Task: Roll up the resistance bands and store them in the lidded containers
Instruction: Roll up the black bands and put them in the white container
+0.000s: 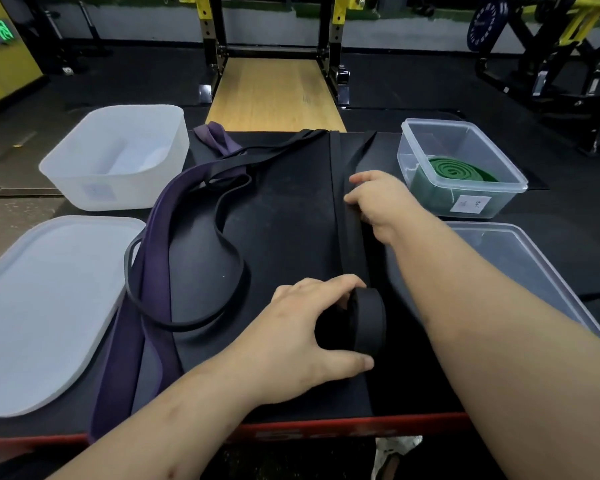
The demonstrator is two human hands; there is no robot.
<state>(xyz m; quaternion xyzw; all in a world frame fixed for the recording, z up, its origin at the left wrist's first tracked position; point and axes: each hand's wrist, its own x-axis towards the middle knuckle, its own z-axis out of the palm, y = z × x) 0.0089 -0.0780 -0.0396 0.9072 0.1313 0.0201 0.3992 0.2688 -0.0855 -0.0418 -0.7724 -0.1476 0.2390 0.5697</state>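
A wide black resistance band (340,202) runs straight away from me along the black mat. Its near end is wound into a thick roll (366,320), and my left hand (309,337) grips that roll, fingers over the top and thumb below. Farther up, my right hand (381,202) presses down on the flat stretch of the same band. To the left lie a purple band (153,271) and a thin black loop band (229,251), both unrolled. A rolled green band (461,171) sits inside the clear container (510,188) at the back right.
A frosted white container (70,174) stands at the back left, its lid (42,306) lying flat in front of it. A clear lid (520,258) lies at the right under my forearm. The mat's red front edge (326,431) is near me. Gym racks stand behind.
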